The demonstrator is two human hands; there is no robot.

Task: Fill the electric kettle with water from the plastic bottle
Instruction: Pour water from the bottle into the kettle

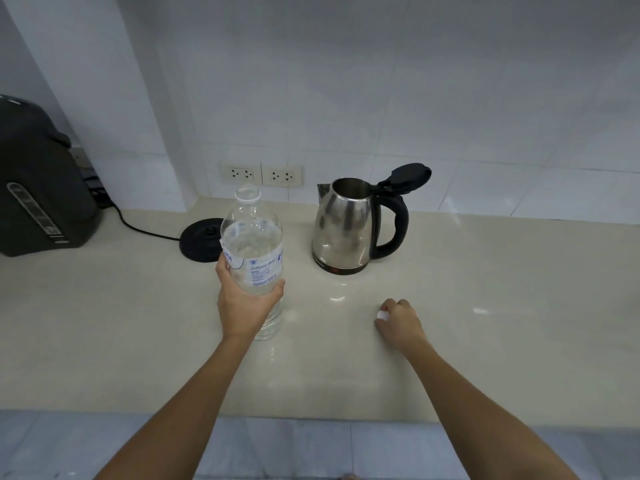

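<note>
Steel kettle point(346, 226), frame centre, lid open, stands off its base point(202, 239) on the counter point(485, 271). Left hand point(242, 299) grasps the uncapped plastic bottle point(252, 244) just left of it: a one-handed tilt could overshoot the narrow mouth and spill. Right hand point(398, 322), lower right, pinches the white cap point(382, 315), which could roll away.

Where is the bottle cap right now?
In the head view, the small white cap is pinched in the right hand, low over the counter, in front of the open kettle and right of the bottle.

clear plastic bottle point(252, 251): upright, uncapped, part-full | steel electric kettle point(349, 230): lid open, off base, right of bottle
</note>
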